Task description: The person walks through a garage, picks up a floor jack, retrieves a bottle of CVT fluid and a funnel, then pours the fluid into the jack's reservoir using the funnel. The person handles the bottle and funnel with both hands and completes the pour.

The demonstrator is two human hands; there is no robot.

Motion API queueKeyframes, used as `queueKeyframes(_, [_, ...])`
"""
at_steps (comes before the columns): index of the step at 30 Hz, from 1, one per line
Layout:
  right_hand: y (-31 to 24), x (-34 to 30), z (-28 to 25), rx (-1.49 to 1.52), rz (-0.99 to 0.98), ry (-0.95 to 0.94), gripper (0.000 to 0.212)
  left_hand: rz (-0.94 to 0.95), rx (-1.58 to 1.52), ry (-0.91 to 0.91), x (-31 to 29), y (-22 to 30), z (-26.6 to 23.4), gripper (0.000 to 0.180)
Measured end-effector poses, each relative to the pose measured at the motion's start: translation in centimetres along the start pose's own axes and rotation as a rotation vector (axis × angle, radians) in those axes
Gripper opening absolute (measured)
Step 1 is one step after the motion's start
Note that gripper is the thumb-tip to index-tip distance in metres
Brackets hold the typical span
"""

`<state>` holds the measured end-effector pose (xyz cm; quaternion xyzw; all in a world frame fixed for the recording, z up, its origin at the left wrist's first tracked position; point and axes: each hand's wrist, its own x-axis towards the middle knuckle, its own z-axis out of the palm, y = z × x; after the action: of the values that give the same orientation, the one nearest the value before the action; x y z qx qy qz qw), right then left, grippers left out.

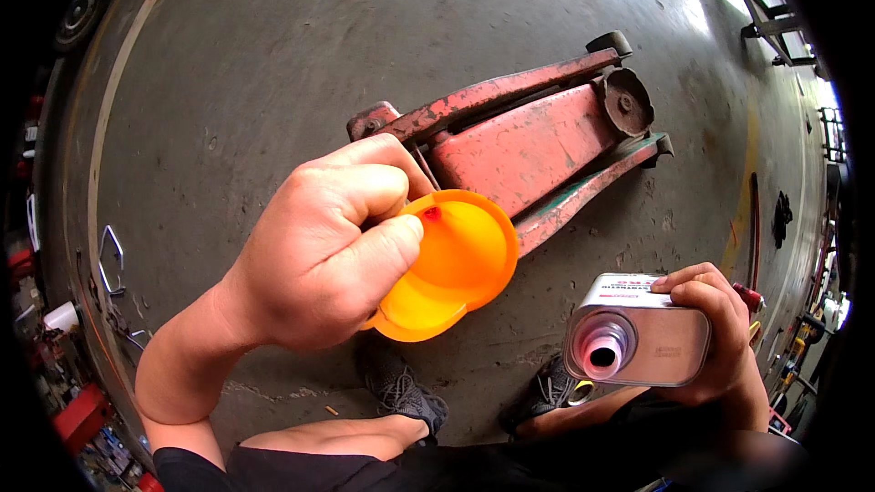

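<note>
My left hand is closed on the rim of an orange-yellow plastic funnel, thumb inside and fingers outside. A small red wet spot shows inside the funnel beside my thumb. Over to the right, my right hand is wrapped round a rectangular metal can with white printed sides. The can is tilted so its top faces me, and its round spout has no cap on it. Pinkish-red liquid colours the spout's neck. Funnel and can are apart.
Beyond the funnel, a worn red floor jack with metal wheels lies on the grey concrete floor. A wheeled metal frame stands far right. Tools and parts line both sides; a car wheel shows far left. My shoes are below.
</note>
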<state>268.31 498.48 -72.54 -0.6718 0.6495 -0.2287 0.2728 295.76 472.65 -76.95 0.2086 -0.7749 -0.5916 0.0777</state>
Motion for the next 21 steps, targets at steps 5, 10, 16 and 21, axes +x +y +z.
queueKeyframes(5, [0.19,-0.53,-0.03,-0.016,-0.01,-0.001,0.072,0.004,-0.013,0.03,0.1,-0.04,0.39,0.027])
queueKeyframes(10, [0.4,-0.95,-0.09,-0.008,-0.006,0.006,0.072,-0.09,-0.016,0.033,0.13,0.8,0.35,0.029])
queueKeyframes(16, [0.61,-0.92,-0.17,-0.015,-0.018,0.018,0.071,-0.088,-0.02,0.034,0.15,0.6,0.34,0.029])
queueKeyframes(21, [0.47,-0.87,-0.2,-0.008,-0.015,0.008,0.071,0.002,-0.06,0.058,0.15,0.07,0.41,0.021])
